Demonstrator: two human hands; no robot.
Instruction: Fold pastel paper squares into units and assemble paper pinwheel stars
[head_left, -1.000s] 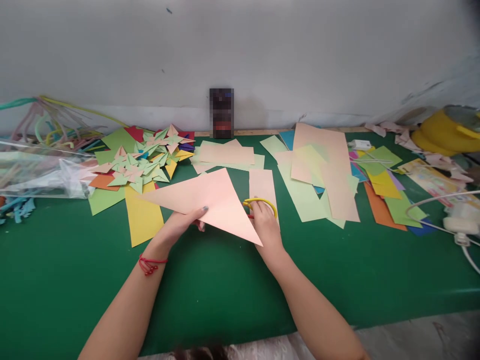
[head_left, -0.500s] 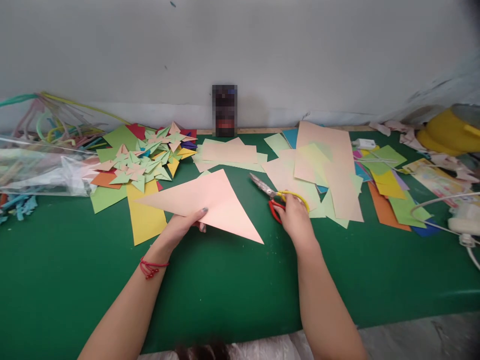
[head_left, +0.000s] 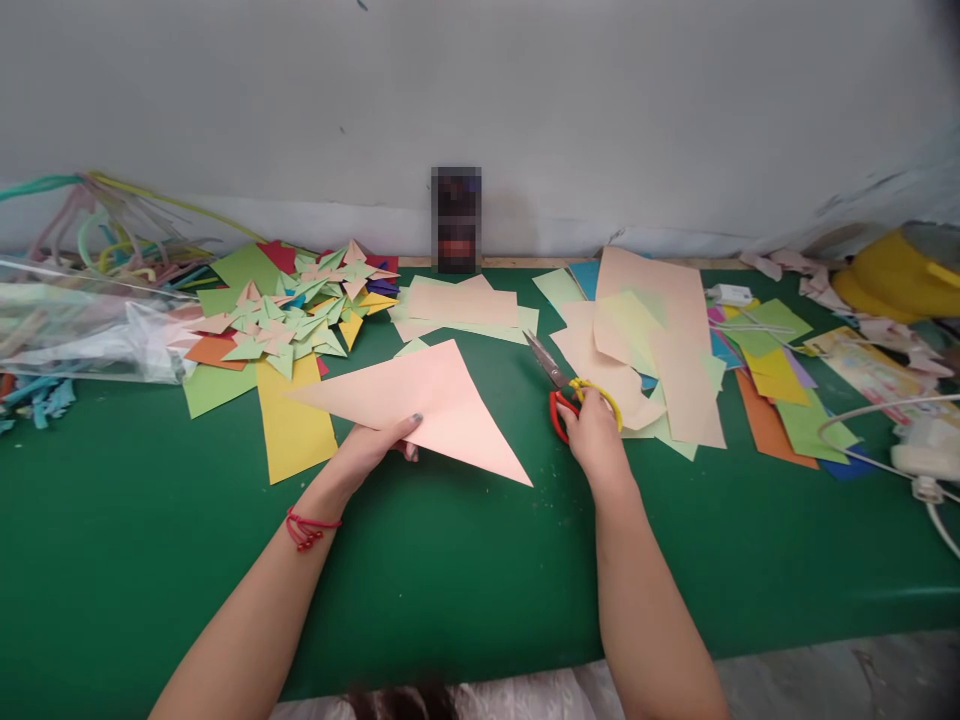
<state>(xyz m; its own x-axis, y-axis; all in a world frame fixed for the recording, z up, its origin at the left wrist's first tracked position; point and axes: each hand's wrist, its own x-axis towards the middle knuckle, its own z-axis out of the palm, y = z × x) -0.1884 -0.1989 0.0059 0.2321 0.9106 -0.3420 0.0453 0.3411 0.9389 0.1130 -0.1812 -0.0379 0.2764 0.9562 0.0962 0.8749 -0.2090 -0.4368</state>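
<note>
A pale pink triangle of folded paper (head_left: 435,400) is pinched in my left hand (head_left: 379,445), thumb on top and fingers underneath, above the green tabletop (head_left: 465,570). My right hand (head_left: 598,430) grips a pair of scissors (head_left: 555,375) by its red and yellow handles. The scissor blades point up and to the left, apart from the triangle. Just past the blades lie loose sheets of pink and pale green paper (head_left: 652,300). A yellow sheet (head_left: 300,430) lies beyond my left wrist.
Folded paper stars (head_left: 292,310) are heaped at the back left beside a clear plastic bag (head_left: 97,330). A blurred phone-like object (head_left: 456,220) stands against the wall. Coloured sheets (head_left: 787,380), white cables (head_left: 870,408) and a yellow container (head_left: 900,270) are on the right.
The scissors have turned slightly more upright and shifted a little right in my right hand. A pink sheet behind them now has a bent lower edge. My left hand keeps the triangle nearly still.
</note>
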